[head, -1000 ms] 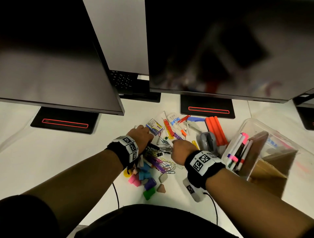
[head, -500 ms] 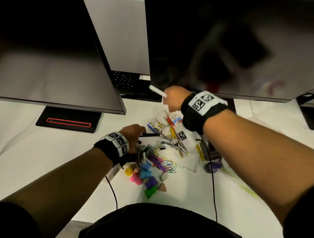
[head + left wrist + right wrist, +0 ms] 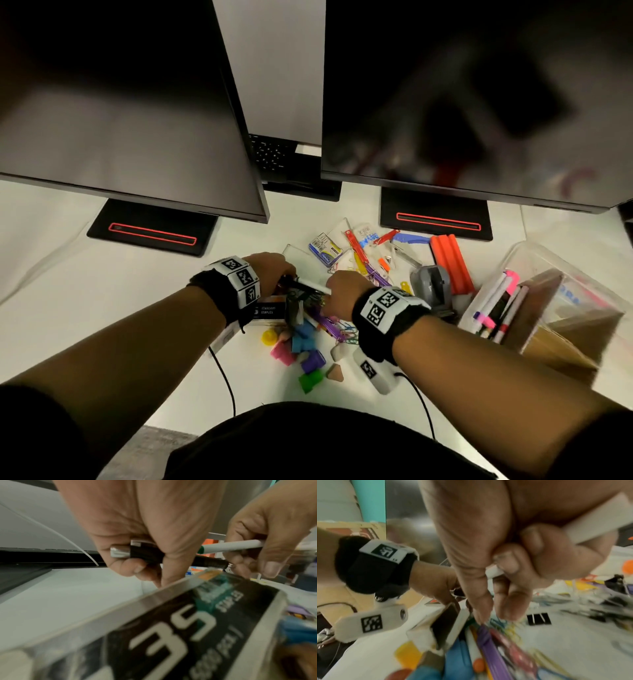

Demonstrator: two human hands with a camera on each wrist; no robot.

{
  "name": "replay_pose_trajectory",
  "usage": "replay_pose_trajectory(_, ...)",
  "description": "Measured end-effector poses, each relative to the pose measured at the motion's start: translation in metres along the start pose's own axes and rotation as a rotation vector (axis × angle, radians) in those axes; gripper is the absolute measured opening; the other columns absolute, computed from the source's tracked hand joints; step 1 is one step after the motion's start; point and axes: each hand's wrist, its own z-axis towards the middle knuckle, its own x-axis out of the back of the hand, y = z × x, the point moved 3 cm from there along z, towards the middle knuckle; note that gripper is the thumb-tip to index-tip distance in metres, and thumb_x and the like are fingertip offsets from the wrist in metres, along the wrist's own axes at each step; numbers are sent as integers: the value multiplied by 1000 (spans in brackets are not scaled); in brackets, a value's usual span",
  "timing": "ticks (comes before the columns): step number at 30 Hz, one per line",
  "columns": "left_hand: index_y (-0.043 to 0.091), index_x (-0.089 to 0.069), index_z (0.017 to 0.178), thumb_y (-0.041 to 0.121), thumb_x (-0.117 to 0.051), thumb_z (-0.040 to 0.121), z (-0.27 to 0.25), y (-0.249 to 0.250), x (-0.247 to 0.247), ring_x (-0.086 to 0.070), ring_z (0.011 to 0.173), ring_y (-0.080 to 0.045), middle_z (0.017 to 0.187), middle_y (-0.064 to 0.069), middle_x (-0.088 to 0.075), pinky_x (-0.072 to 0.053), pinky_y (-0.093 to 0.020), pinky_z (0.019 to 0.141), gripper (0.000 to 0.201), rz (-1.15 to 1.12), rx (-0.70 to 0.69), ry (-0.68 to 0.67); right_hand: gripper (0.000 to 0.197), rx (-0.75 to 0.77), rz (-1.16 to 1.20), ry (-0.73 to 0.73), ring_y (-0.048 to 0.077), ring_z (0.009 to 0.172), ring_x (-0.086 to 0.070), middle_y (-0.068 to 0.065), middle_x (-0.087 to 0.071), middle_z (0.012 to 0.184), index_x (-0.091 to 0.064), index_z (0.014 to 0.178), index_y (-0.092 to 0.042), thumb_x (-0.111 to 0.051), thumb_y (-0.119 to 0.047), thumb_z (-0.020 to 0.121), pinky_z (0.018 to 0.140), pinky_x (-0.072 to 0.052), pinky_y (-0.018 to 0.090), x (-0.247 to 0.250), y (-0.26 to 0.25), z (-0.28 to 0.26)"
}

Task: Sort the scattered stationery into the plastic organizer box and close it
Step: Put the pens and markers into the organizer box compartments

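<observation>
Meanwhile, both hands grip pens, the organizer box (image 3: 561, 274) lying rightward.

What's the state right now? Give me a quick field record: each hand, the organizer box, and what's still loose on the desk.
left hand: grips a black pen
right hand: grips a white marker with a green end
staples box: lies on the desk under the left hand
organizer box: open, at right; markers already inside
still loose: paper clips, coloured eraser caps, orange bars, grey tape dispenser
lid: cannot tell where it is
</observation>
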Motion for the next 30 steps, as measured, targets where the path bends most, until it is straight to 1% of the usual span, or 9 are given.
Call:
replay_pose_trajectory(3,20,-55,111,33,-66,80,0,3,-1,-56,104,-26,113,-8,-57,-42,-32,87,36,10,0,10,51,-19,52,41,30,101,-62,11,-63,109,-61,113,-8,-72,-40,75,79,-50,28,-17,5,0)
replay_pose_trajectory(5,23,-56,108,29,-65,80,0,5,-4,-58,102,-26,113,-6,-56,-43,-30,84,30,31,-8,0,48,-18,55,63,29,103,-62,10,-64,110,-61,113,-11,-69,-41,77,84,-51,32,-27,9,-2)
replay_pose_trajectory(9,19,-56,106,27,-57,85,1,11,-6,-58,101,-29,110,-8,-57,-44,-33,83,22,63,-22,1,37,-60,112,108,30,107,-61,12,-64,116,-58,117,-12,-62,-30,85,87,-49,32,-25,25,-6)
replay_pose_trajectory(12,15,-57,104,24,-53,87,5,14,-7,-58,101,-29,107,-10,-62,-40,-31,76,20,96,-16,-7,37,-120,114,104,31,108,-60,14,-63,117,-59,116,-9,-59,-30,86,88,-49,33,-16,37,-6)
replay_pose_trajectory(17,13,-58,102,29,-53,88,6,16,5,-58,103,-26,107,-7,-64,-38,-28,74,21,138,1,21,31,-173,119,143,30,103,-61,13,-64,110,-62,108,-8,-55,-32,91,74,-43,28,-6,54,-8)
replay_pose_trajectory(22,16,-61,108,25,-46,93,0,4,10,-54,106,-24,108,-7,-64,-37,-27,78,23,88,49,106,29,-258,129,132,31,109,-60,16,-63,118,-58,112,-3,-51,-24,93,83,-46,29,-2,66,-15)
replay_pose_trajectory(24,17,-60,109,27,-44,95,-5,-1,11,-54,105,-25,107,-9,-62,-38,-28,80,24,48,102,108,27,-242,135,166,32,111,-58,16,-61,120,-57,113,-3,-51,-18,91,88,-47,32,1,63,-17)
replay_pose_trajectory(28,16,-59,102,30,-41,95,-8,-14,9,-56,94,-25,100,-12,-62,-40,-31,74,24,-13,170,101,24,-76,163,278,32,103,-59,15,-63,112,-60,109,-8,-54,-19,88,81,-47,32,0,36,-20)
replay_pose_trajectory(30,18,-59,103,30,-40,94,-12,-18,8,-52,85,-22,101,-12,-62,-39,-31,73,24,-26,192,100,29,5,143,267,30,108,-57,14,-61,118,-59,116,-10,-51,-22,91,84,-45,30,-7,22,-16)
